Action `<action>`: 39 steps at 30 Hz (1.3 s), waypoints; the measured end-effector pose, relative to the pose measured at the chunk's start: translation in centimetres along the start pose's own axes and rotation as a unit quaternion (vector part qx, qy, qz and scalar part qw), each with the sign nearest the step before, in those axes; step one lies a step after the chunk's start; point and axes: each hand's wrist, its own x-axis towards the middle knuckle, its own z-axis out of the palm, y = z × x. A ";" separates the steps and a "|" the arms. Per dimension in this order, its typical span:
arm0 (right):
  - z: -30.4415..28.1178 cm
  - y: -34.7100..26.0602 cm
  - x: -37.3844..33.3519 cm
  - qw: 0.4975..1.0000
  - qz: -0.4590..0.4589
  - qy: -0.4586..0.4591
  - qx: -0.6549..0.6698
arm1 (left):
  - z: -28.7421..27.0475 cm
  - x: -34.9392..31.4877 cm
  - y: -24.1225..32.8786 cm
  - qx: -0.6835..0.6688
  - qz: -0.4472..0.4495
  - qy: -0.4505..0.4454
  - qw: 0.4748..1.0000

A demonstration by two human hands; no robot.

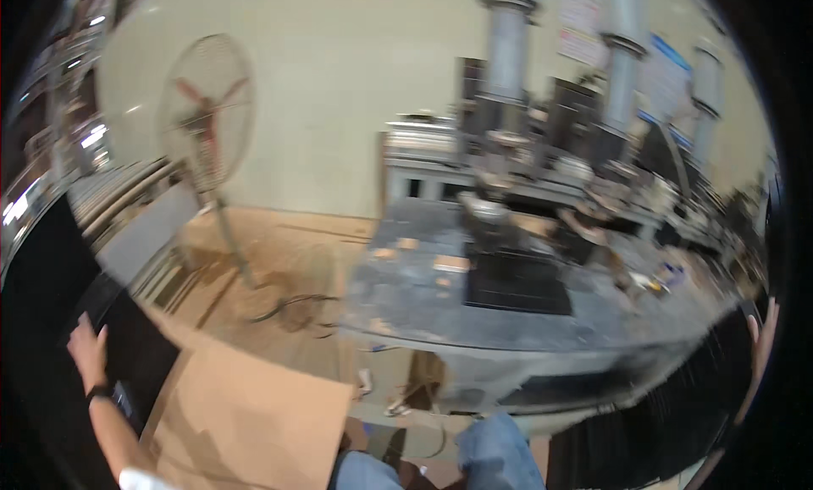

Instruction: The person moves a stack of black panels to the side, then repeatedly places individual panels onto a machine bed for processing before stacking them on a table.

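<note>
My left hand [87,352], with a dark band at the wrist, lies against a black panel [140,342] at the left, its thumb and fingers apart. Above its fingertips is the edge of a smaller dark piece [102,295]. At the far right, my right hand [764,342] is beside a stack of black sheets [652,431], fingers stretched upward; it is partly cut by the dark rim of the picture. Ahead, a flat black panel [518,283] lies on the grey machine table [406,308], beneath the blurred head of a press [491,215].
Three grey cylinders [508,54] rise above the machine table. Small tan pieces [451,263] lie on it. A standing fan [206,113] is by the wall, with a cable [296,301] on the floor. A brown board [254,405] lies left of my knees [500,452].
</note>
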 end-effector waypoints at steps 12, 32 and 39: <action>0.5 2.3 -8.7 0.977 -0.097 0.190 0.018 | -10.3 -28.2 53.4 -0.419 0.676 0.000 0.606; 27.0 -34.8 0.4 0.826 -0.419 -0.097 0.365 | -13.3 -29.9 31.0 -0.303 0.713 0.125 0.620; 26.8 -36.4 1.9 0.788 -0.446 -0.101 0.413 | -14.7 -20.8 14.4 -0.091 0.523 0.219 0.819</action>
